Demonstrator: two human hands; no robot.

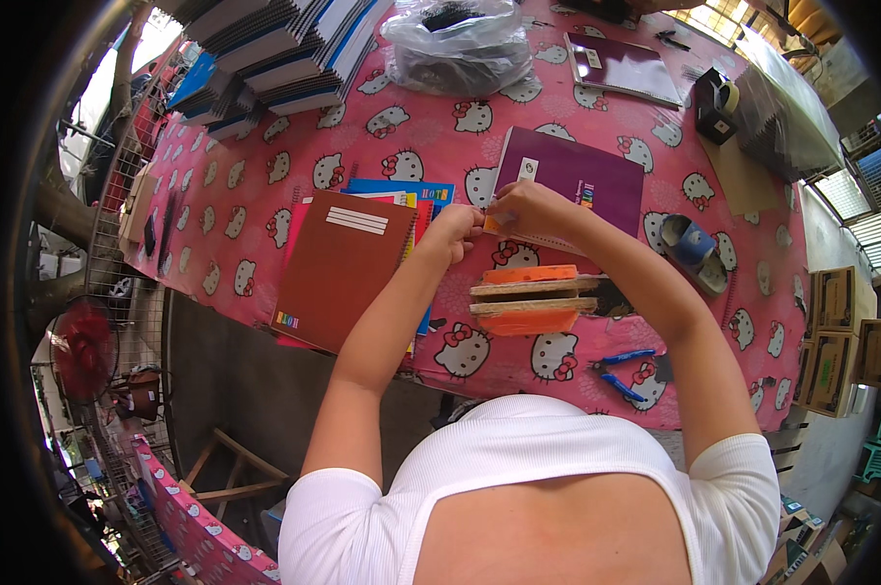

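A purple-covered notebook (596, 180) lies open-edge toward me on the table, with a small white label on it. At its lower left corner, my right hand (530, 207) is closed in a pinch. Close beside it on the left, my left hand (457, 232) has its fingers curled together. Whatever lies between the fingertips is too small to make out. Left of my left hand rests a brown spiral notebook (343, 268) on top of others, among them a blue one (411, 187). Below the hands sits an orange and wooden block (530, 317).
Blue-handled pliers (624, 375) lie near the front edge. A blue container (689, 241), a tape dispenser (718, 105) and a maroon notebook (624, 68) stand or lie to the right. Stacked notebooks (294, 58) and a clear plastic bag (460, 54) are at the back.
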